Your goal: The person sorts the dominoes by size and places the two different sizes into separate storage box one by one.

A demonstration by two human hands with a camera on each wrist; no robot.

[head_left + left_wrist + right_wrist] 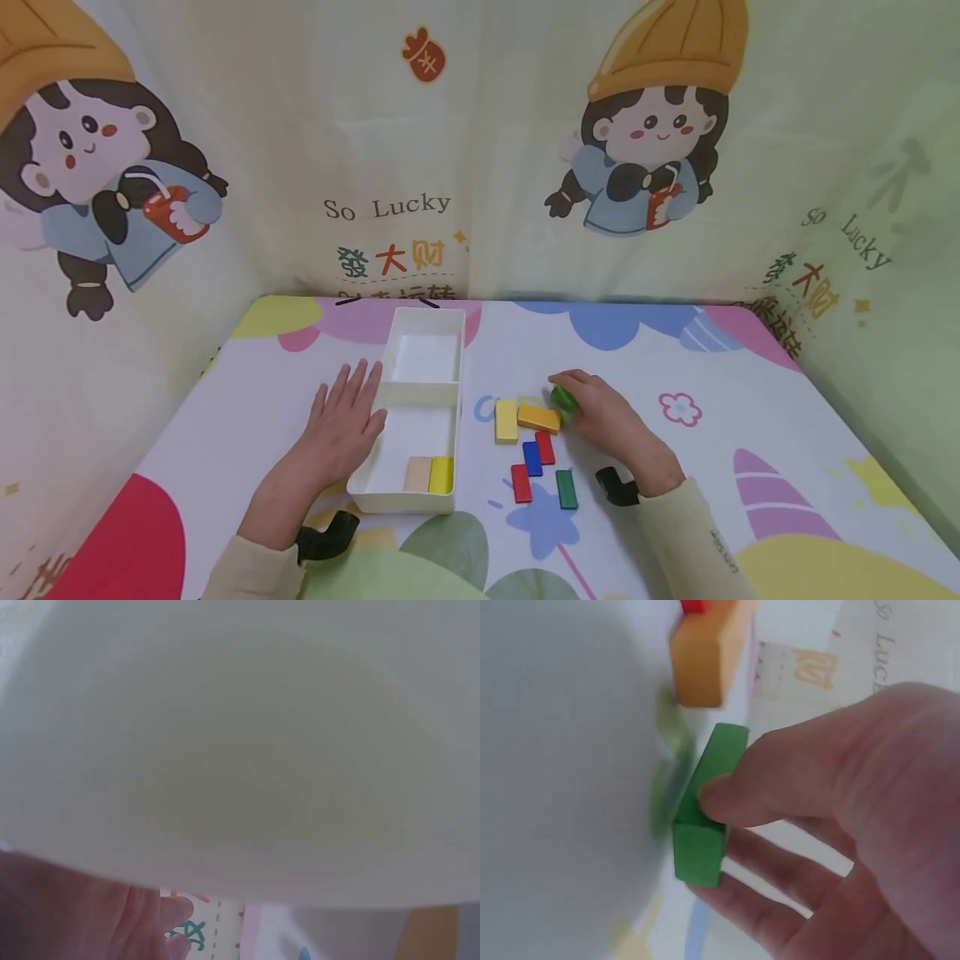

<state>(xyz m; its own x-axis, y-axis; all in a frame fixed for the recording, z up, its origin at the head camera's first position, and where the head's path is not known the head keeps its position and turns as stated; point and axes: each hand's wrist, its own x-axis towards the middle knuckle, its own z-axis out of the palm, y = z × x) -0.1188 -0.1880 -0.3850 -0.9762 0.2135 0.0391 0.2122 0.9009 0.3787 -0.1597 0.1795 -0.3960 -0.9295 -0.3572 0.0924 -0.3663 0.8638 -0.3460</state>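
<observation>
My right hand [603, 417] pinches a green block [564, 399] between thumb and fingers. In the right wrist view the thumb lies against the upper face of this green block [718, 761], with fingers behind it. My left hand [341, 429] lies with straight fingers along the left rim of a white two-compartment box [401, 502]. A beige block [417, 474] and a yellow block [442, 475] sit side by side in the box's near compartment. Right beside the held block is an orange block [538, 418]. A pale surface fills most of the left wrist view.
Between box and right hand lie a pale yellow block [506, 422], red blocks [545, 447] [521, 483], a blue block [532, 458] and a dark green block [567, 489]. They rest on a patterned tablecloth [645, 533]. A printed curtain [495, 150] hangs behind the table.
</observation>
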